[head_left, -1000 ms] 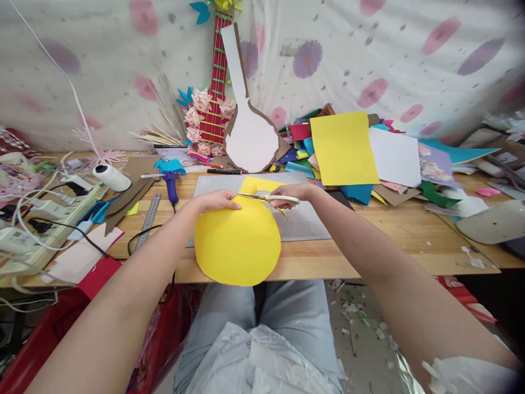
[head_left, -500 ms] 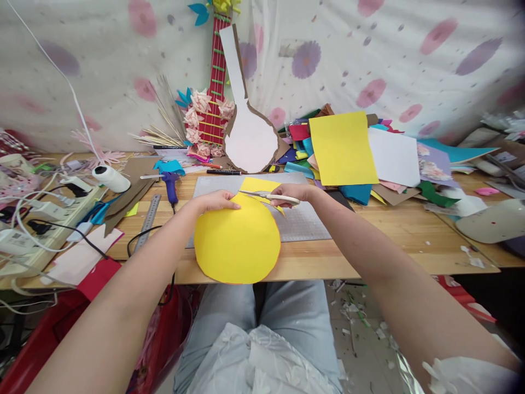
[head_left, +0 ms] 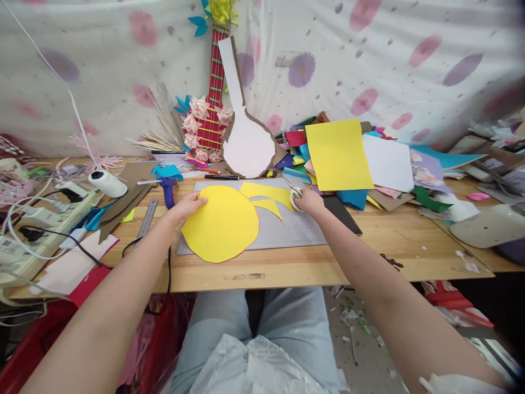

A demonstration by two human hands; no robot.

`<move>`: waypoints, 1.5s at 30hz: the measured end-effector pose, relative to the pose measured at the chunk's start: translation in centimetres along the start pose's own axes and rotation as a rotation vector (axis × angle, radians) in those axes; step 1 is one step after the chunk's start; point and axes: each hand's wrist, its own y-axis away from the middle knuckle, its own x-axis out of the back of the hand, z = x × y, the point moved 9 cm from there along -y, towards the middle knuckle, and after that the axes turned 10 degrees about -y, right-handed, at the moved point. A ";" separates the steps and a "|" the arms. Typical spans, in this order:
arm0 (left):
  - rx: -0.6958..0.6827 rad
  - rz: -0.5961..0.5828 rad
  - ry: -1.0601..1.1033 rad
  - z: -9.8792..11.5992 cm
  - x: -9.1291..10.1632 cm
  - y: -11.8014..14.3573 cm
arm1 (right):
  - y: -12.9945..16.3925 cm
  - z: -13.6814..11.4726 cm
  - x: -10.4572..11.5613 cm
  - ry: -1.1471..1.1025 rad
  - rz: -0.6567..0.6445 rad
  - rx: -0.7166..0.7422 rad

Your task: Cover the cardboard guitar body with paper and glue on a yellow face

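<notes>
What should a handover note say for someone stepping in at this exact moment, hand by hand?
Left hand: fingers pressed on the left edge of the yellow round cut-out, which lies flat on the grey cutting mat.
Right hand: grips the scissors at the mat's far right side, blades pointing away from the cut-out.
Yellow offcuts: pointed scraps lie on the mat between the hands, separate from the round piece.
Done: the round shape is cut free all around.
Left: the offcuts are not yet cleared; the scissors are not yet put down.
</notes>
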 end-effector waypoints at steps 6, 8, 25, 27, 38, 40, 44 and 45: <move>-0.174 0.129 0.035 0.1 1.0 -1.7 | 0.0 2.8 1.2 -0.065 0.168 -0.095; -0.211 0.169 0.064 -0.2 1.1 -2.1 | 0.2 2.0 1.7 -0.047 0.240 -0.045; -0.233 0.398 0.220 -4.3 2.8 -1.4 | -0.3 -7.4 -7.0 0.077 -0.073 0.324; -0.218 0.398 0.237 -4.5 2.8 -1.4 | -0.9 -6.7 -6.5 0.052 -0.002 0.247; -0.277 0.426 0.172 -4.0 3.0 -1.3 | 2.0 -9.2 -3.6 -0.205 0.275 0.534; -0.323 0.458 0.129 -3.5 2.9 -1.1 | 2.2 -9.1 -3.0 -0.242 0.311 0.526; -0.376 0.497 -0.005 -2.9 2.7 -0.9 | 1.8 -7.9 -2.7 -0.270 0.317 0.430; -0.364 0.506 -0.049 -2.9 2.7 -1.0 | 1.7 -7.6 -2.8 -0.280 0.303 0.401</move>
